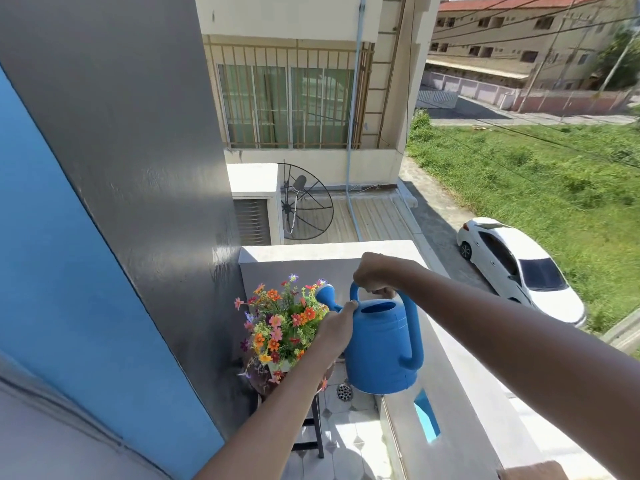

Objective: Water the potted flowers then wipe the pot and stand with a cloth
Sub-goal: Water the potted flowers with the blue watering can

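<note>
The blue plastic watering can (379, 344) hangs with its spout over the orange, pink and purple flowers (280, 323). The right hand (372, 273) grasps its top handle. The left hand (334, 332) lies flat against its side. The flowers sit on a dark stand (317, 420) on a tiled balcony floor (346, 438), beside a grey wall (138, 168).

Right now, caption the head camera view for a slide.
Right hand grips blue watering can by its handle, left hand steadies it over potted flowers.

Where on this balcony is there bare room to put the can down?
Bare: the ledge top behind the flowers, and the floor tiles by the drain, between stand and parapet. Crowded: the stand, covered by the flowers.
</note>
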